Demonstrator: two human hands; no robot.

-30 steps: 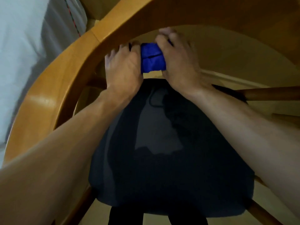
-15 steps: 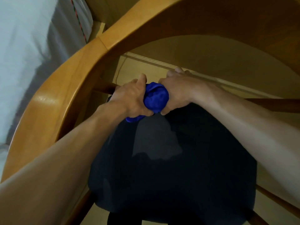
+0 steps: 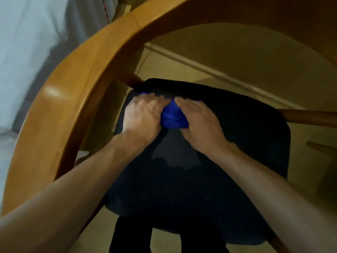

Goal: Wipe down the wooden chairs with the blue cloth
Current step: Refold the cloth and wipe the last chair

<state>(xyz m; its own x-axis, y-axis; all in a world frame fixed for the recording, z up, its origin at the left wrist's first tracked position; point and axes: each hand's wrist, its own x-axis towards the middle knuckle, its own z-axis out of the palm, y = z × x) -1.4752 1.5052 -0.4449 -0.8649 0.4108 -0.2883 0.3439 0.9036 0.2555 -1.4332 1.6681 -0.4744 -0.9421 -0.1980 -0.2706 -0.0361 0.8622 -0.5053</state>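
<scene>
Both hands, left hand (image 3: pixel 142 114) and right hand (image 3: pixel 198 119), press flat, fingers together, on the bunched blue cloth (image 3: pixel 172 117) at the dark seat cushion's (image 3: pixel 237 143) twelve o'clock edge, where it may slip off behind.

Most of the crumpled bright blue cloth (image 3: pixel 173 116) is buried under the left hand (image 3: pixel 141 115) and right hand (image 3: pixel 198 121), only a wad between them and a sliver past the left fingers shows. Fingertips are motion-smeared, so the grip is hard to read. The curved honey-coloured wooden chair backrest (image 3: pixel 76 99) runs off the top and left edges. The dark padded seat cushion (image 3: pixel 237 143) loses its near edge behind the forearms.
</scene>
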